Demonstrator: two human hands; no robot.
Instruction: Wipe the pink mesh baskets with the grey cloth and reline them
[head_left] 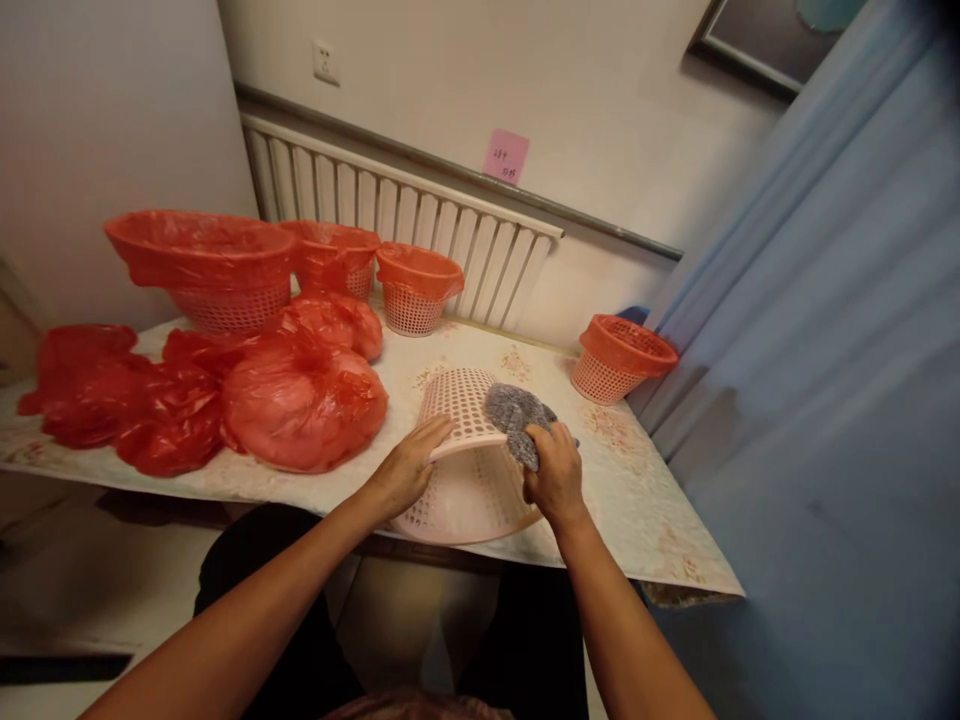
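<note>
A pale pink perforated basket [466, 402] lies on its side at the front of the table, its open rim facing me. My left hand [411, 468] grips the rim on the left, fingers on the outer wall. A grey cloth [517, 415] is in my right hand [553, 470], whose fingers are wrapped round it at the right side of the basket. The cloth rests against the outer wall near the rim.
Baskets lined with red bags stand at the back left [225, 265], back middle [418, 285] and right [619, 355]. Filled red bags [304, 405] lie at the left of the clothed table [637, 480]. A radiator [450, 225] is behind; a blue curtain [810, 350] hangs at right.
</note>
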